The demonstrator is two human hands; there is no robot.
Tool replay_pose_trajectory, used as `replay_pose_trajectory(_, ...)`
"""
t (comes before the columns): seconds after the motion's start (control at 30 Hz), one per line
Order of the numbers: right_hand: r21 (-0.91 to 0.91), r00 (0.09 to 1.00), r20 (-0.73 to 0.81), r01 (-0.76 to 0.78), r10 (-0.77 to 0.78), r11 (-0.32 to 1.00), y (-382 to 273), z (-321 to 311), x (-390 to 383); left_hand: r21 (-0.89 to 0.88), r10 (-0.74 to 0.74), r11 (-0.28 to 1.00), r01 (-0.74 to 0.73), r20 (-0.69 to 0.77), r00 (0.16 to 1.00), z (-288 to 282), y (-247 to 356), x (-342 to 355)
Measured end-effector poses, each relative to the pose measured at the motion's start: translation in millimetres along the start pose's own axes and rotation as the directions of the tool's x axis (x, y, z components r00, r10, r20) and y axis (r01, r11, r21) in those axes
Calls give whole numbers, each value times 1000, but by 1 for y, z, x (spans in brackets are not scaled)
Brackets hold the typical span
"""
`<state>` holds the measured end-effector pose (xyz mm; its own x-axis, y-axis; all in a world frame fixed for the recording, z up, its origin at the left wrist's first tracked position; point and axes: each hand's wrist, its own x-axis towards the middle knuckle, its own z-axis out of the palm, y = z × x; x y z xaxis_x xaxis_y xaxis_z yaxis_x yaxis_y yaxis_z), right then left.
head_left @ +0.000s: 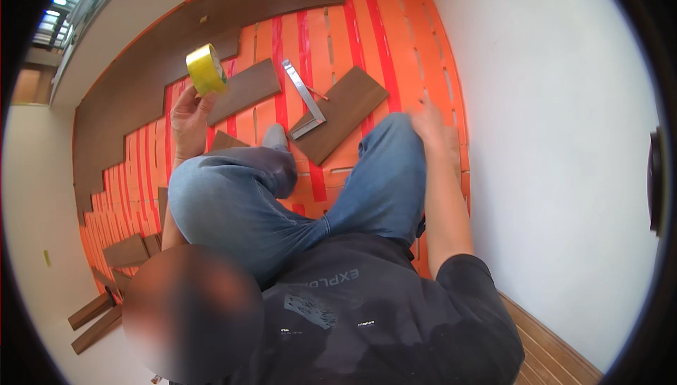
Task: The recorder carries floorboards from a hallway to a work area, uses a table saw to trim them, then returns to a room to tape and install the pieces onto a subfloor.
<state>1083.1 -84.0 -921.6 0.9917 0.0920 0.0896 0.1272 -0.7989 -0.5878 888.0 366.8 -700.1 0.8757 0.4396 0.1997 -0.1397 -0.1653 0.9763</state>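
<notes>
My left hand (pixel 192 113) holds up a yellow roll of tape (pixel 205 69) above my bent left knee. My right hand (pixel 429 123) is beside my right knee, near the white wall; its fingers are smeared by motion, so what they hold, if anything, is unclear. Between my legs and the far boards, a metal try square (pixel 303 89) lies across a loose brown plank (pixel 357 106), with a thin red pencil (pixel 319 94) next to it. Another loose plank (pixel 247 82) lies behind the tape on the orange underlay (pixel 324 39).
Laid brown flooring (pixel 113 135) curves along the far and left sides. Short board pieces (pixel 127 251) lie at the lower left, partly behind a blurred round shape. A white wall (pixel 550 138) rises close on my right, with wooden boards (pixel 536 343) at its foot.
</notes>
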Motion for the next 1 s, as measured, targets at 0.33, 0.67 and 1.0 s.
replay_pose_trajectory(0.33, 108, 568, 375, -812, 733, 574, -103, 178, 19, -11, 48, 999, -48, -6, 999, -12, -16, 5)
replay_pose_trajectory(0.67, 624, 497, 387, -761, 777, 176, -50, 192, 17, -156, -20, 987, 25, 33, 999, 13, -31, 40)
replay_pose_trajectory(1.0, 351, 899, 161, -437, 406, 828, -95, 65, 15, -159, -15, 987, 12, -17, 1000, 17, -25, 34)
